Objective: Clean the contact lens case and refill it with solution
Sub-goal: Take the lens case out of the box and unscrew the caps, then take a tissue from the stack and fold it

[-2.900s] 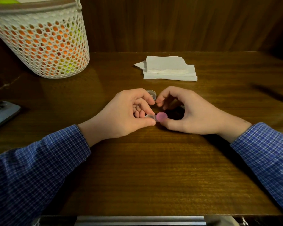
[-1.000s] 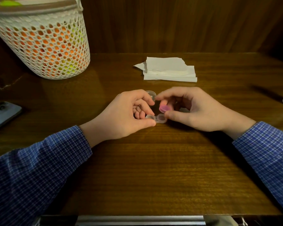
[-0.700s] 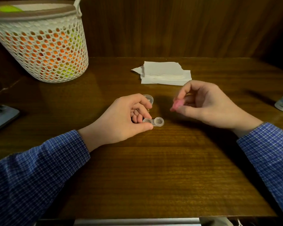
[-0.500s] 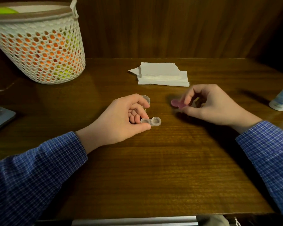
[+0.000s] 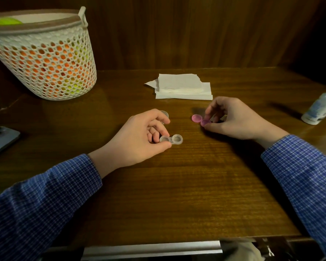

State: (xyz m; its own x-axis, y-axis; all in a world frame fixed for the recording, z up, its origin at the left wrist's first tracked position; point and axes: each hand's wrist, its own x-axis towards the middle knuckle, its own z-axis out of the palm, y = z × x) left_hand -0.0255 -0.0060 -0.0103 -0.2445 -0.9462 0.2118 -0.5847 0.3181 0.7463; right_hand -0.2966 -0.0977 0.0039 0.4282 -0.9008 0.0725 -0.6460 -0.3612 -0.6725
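Observation:
The clear contact lens case lies on the wooden table with both wells uncovered. My left hand pinches its left end between thumb and fingers. A clear cap sits on the table just behind that hand, partly hidden. My right hand is to the right, low at the table, and pinches a pink cap at its fingertips. A second pink round shape shows just left of it; I cannot tell whether it is part of the cap. The white solution bottle stands at the right edge.
Folded white tissues lie at the back centre. A white mesh basket with orange and green contents stands back left. A phone lies at the left edge. A wooden wall closes the back.
My right hand took the pink cap off the case's right well and carried it right, down to the table. The left hand has kept its hold on the case.

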